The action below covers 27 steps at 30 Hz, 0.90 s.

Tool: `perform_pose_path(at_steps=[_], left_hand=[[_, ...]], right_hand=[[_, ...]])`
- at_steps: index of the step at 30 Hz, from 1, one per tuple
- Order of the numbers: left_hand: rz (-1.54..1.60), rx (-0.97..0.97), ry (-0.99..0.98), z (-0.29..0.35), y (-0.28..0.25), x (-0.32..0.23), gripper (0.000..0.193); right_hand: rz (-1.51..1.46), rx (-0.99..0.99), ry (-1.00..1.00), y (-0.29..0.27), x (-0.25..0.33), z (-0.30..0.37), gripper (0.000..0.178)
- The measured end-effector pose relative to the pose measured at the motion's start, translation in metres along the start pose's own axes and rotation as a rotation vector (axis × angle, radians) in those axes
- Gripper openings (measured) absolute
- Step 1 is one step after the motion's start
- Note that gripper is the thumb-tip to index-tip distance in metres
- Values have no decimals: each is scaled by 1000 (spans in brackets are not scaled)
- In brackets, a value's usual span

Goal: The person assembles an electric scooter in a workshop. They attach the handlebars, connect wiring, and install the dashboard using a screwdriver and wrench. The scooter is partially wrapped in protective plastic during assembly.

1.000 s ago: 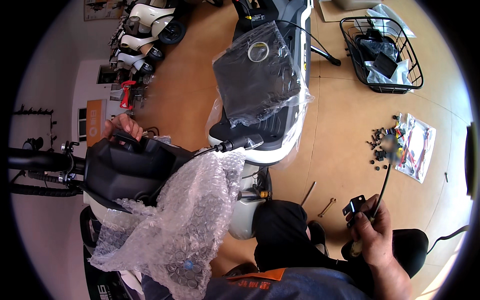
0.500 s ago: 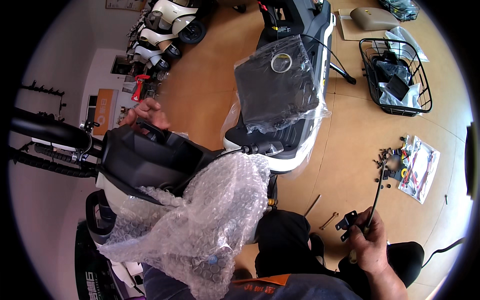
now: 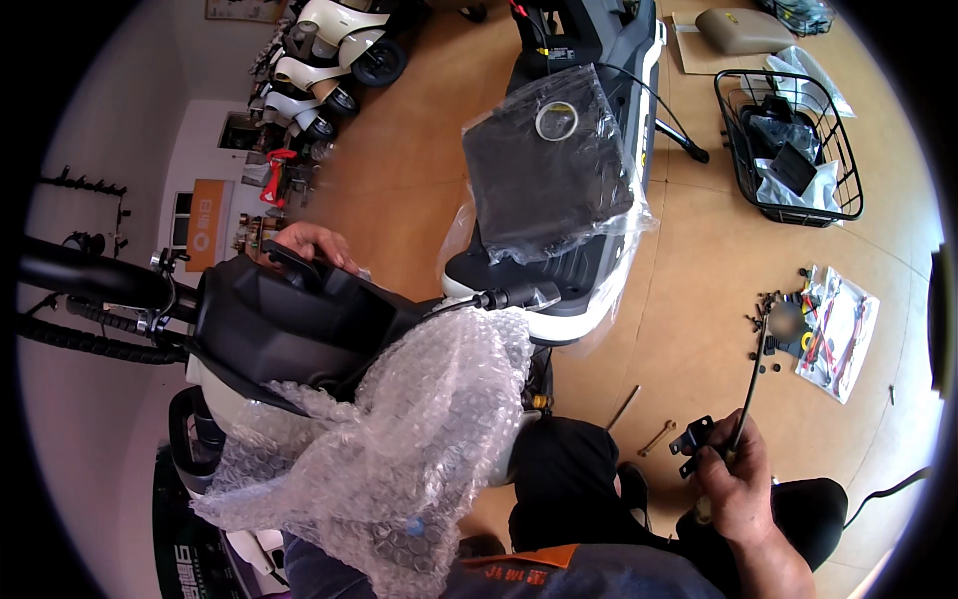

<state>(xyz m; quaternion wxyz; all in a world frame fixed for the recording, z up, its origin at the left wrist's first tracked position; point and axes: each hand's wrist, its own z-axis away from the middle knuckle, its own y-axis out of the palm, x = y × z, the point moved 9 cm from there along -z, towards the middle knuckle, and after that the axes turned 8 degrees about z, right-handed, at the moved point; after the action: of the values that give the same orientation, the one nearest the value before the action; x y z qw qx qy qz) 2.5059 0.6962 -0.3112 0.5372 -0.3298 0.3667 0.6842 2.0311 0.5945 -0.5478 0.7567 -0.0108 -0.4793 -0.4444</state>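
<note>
My left hand is at the far side of the scooter's black front panel, its fingers stretched out along the panel's edge and partly hidden by it. In my right hand, low at the right, are a long-shafted screwdriver and a small black metal bracket. The shaft points away from me, toward small parts on the floor. Bubble wrap covers the near side of the scooter's front. A black cable connector sticks out to the right above the wrap.
A plastic-wrapped dark panel with a tape roll lies on the scooter's footboard. On the floor at right are a wire basket, a parts bag, loose screws and a wrench. Parked scooters stand far left.
My left hand has moved slightly right and down, its fingers stretching along the panel's far edge. The right hand holds the screwdriver and bracket nearly still.
</note>
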Motion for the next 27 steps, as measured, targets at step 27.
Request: perform_pose_path(at_steps=[27], left_hand=[[92, -269, 169, 52, -34, -3, 50]], right_hand=[[-64, 105, -64, 3, 25, -29, 8]])
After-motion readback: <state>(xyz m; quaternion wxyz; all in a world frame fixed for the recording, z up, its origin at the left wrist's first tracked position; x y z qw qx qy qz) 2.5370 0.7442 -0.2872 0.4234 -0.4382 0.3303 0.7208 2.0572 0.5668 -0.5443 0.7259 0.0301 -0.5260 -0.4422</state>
